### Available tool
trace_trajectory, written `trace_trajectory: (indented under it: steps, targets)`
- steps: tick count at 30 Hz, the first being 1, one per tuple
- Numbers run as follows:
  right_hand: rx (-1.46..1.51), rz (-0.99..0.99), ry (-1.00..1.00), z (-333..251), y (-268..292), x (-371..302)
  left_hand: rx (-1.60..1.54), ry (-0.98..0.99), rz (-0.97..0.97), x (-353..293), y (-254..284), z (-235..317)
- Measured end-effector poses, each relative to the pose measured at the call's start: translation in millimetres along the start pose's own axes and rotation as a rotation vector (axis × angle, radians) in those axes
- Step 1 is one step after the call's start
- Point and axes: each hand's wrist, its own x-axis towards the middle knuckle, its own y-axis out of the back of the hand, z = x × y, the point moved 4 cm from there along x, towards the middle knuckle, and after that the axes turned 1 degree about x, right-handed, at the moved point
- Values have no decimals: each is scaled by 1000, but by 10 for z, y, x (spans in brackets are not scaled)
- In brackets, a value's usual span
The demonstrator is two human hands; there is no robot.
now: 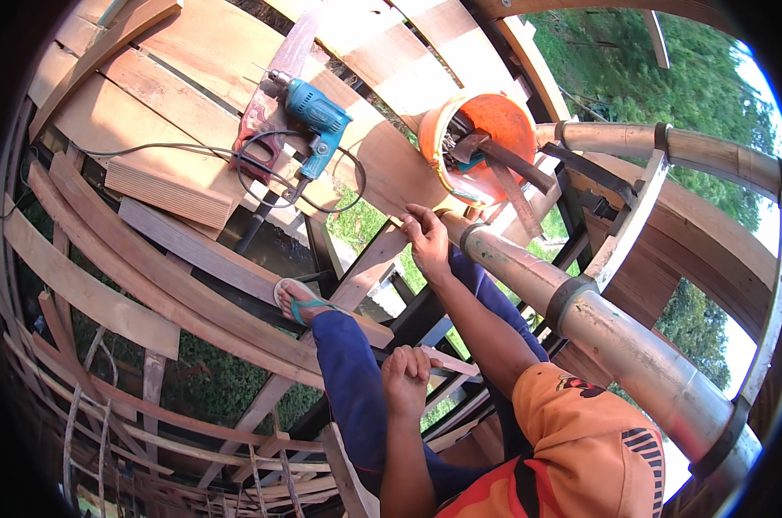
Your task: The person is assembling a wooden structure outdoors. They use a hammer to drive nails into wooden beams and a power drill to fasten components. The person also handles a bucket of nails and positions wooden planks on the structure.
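Note:
My right hand (426, 239) reaches forward beside a thick jointed pole (520, 274). Its fingers are bent together near the upper end of a wooden board (375, 264); what they pinch, if anything, is too small to name. Lower down, my left hand (406, 380) is closed in a fist above my blue trousers, and its contents are hidden. Ahead lies a teal corded drill (318, 116) beside a handsaw with a dark red handle (257, 129). An orange bucket (430, 142) past my right hand contains a hammer (516, 166) and other metal pieces.
Planks (179, 95) form a deck ahead, with gaps between them. Long curved-looking boards (183, 281) run along the left. Open framing shows greenery below. The drill's black cable (175, 147) loops over the boards. My sandalled foot (297, 301) rests on a beam.

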Motion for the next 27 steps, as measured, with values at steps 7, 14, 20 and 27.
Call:
trace_trajectory:
  steps: [7,14,20,27]
  targets:
    - [208,235,162,-788,331,113,-59,32,27,50,41,-27]
    - [171,642,139,-509,433,1272,-136,64,80,45,85,-76]
    - [-269,598,192,1316,1589,2463,-100,216,-5,-13,-3,-76]
    - [-1004,364,-141,13,953,2140,-134,116,65,37,45,-7]
